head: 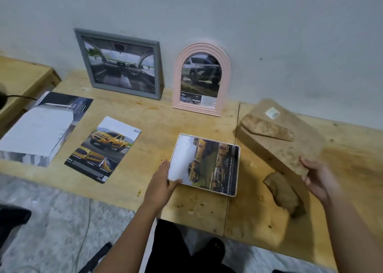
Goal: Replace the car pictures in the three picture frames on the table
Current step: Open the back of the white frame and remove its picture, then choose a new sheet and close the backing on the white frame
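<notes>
White frame (238,170) – a rounded rectangle lying flat on the wooden table (145,115), near its front edge, picture side up. The sheet in it shows several yellow cars beside a pale blank area, with blocks of small print turned sideways; none of the print can be read.

Left hand (163,179) – holds the frame at its near-left corner, with the thumb laid over the face at the corner and the fingers lying fairly straight along the left edge.

Right hand (319,179) – fingers curled round the near corner of a brown backing board (290,148), which it holds tilted above the table to the right of the frame. The board carries a hinged stand flap (267,127) and a small pale sticker (272,113) whose writing is blurred.

Pink arched frame (226,73) – upright against the wall (269,34) behind the white frame, showing a grey off-road vehicle above two small insets and an unreadable text block.

Grey frame (158,69) – leaning on the wall to the left of the pink one, showing a car interior.

Loose yellow-car sheet (103,148) – flat on the table left of the white frame; its caption text is too small to read. Farther left lies a grey-and-white sheet (39,127).
</notes>
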Motion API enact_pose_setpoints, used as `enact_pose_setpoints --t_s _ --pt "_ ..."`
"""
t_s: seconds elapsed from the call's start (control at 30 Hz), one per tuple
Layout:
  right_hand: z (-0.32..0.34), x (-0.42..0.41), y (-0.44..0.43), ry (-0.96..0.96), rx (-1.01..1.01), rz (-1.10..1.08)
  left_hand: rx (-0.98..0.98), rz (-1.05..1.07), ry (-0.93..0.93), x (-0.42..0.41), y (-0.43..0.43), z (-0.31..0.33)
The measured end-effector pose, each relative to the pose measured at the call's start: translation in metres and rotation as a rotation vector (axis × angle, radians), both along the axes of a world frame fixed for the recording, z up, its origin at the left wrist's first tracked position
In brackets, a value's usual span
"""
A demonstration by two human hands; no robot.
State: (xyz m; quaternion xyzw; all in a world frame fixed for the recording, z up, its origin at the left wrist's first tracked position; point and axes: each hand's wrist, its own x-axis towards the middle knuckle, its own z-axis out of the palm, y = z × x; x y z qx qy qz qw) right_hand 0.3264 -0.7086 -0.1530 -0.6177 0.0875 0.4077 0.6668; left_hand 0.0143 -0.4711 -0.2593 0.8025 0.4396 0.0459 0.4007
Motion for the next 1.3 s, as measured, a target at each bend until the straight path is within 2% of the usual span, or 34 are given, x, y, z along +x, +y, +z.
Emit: enact_pose_setpoints --t_s 0.1,0.17,0.27,0.33,0.4,0.53,0.57,0.63,0.7,0.77,0.83,0.9,1.13,1.3 --pt "-0.027 0.002 -0.009 0.021 -0.164 -0.207 0.038 -0.021 0.035 0.0 -0.002 -0.003" --pt "-0.045 0.008 -0.007 0.084 -0.202 -0.325 0.047 -0.03 0.038 0.0 -0.003 -0.004" --pt "-0.041 0.002 0.011 0.056 -0.377 -0.381 0.059 -0.047 0.03 0.0 -0.004 -0.006" --pt "-0.035 -0.004 0.017 -0.068 -0.615 -0.299 0.073 -0.051 0.029 -0.001 -0.005 -0.008" --pt "-0.028 -0.011 0.021 -0.195 -0.852 -0.099 0.079 -0.051 0.032 -0.001 -0.005 -0.009" --pt "-0.024 -0.024 0.024 -0.386 -1.191 0.289 0.085 -0.05 0.029 0.0 -0.005 -0.012" --pt "-0.025 -0.029 0.028 -0.46 -1.187 0.298 0.088 -0.048 0.029 -0.001 -0.005 -0.013" --pt "-0.032 -0.041 0.046 -0.677 -1.015 0.316 0.093 -0.044 0.029 -0.001 -0.004 -0.015" --pt "-0.039 -0.057 0.075 -0.876 -0.789 0.523 0.088 -0.04 0.03 -0.001 -0.004 -0.016" --pt "-0.048 -0.071 0.099 -0.976 -0.643 0.775 0.081 -0.036 0.034 0.0 -0.004 -0.016" --pt "-0.064 -0.08 0.112 -0.985 -0.66 0.955 0.076 -0.034 0.042 0.0 -0.004 -0.015" --pt "-0.079 -0.089 0.115 -1.023 -0.729 1.026 0.068 -0.029 0.048 0.0 -0.005 -0.013" --pt "-0.07 -0.101 0.118 -1.073 -0.727 0.845 0.051 -0.042 0.072 0.002 -0.003 -0.011" --pt "-0.042 -0.084 0.123 -0.897 -0.528 0.894 0.063 -0.104 0.084 -0.001 -0.002 -0.009"
